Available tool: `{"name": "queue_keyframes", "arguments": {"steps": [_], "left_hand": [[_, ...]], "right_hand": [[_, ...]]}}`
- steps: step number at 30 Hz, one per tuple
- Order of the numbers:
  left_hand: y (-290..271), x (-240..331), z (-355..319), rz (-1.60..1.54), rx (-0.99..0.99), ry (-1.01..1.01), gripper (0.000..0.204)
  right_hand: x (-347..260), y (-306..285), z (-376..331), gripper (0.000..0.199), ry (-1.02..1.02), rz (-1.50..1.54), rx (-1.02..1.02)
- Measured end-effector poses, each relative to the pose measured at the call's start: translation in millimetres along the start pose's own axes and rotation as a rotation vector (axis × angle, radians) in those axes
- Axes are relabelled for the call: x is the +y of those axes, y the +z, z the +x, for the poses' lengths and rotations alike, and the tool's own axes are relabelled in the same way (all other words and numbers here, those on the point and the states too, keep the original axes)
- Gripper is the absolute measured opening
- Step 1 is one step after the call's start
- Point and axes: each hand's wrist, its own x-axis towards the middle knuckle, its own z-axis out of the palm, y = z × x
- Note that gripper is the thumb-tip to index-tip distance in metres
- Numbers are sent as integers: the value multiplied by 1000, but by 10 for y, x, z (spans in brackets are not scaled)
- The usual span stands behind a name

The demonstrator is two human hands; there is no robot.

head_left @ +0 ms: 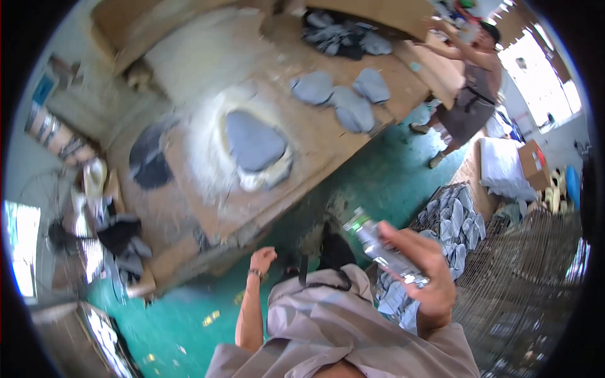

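Fingers (403,242) of the right hand (423,277) are wrapped round a clear plastic bottle with a green cap (381,247), thumb on the near side, so that hand is closed on it. Bottle sits tilted, cap end pointing up and to the left, held out in front of the person's chest over the green floor (378,176). Left hand (261,258) hangs down by the side, fingers curled into a loose fist with nothing in it, a band round the wrist. It's near the edge of the wooden worktop (208,208) but not touching it. On that worktop lies a grey foam-like piece (252,142) ringed by white powder, and further back three more grey pieces (343,97) close together. Off to the right, just past the bottle, a stack of grey pieces (450,217) rests on a wire rack. Another person (469,94) stands well apart at the far end.
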Motion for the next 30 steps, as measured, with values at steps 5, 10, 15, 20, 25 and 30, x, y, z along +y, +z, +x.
{"name": "queue_keyframes", "arguments": {"steps": [5,10,15,20,25,30], "left_hand": [[-235,-548,-226,105,157,-23,25],[-161,-1518,-711,51,213,-310,20],[206,-1704,-897,3,212,-633,21],[531,-1788,-1000,-284,156,-846,25],[533,-1892,-1068,-341,147,-797,29],[364,-1737,-821,-532,239,-721,26]], "right_hand": [[-264,296,148,53,97,-216,105],[-388,325,352,55,18,-388,52],[-205,63,56,50,28,-432,25],[-186,107,251,55,5,-396,-42],[-386,215,518,54,88,-444,-92],[-317,83,724,55,-15,-400,-44]]}}
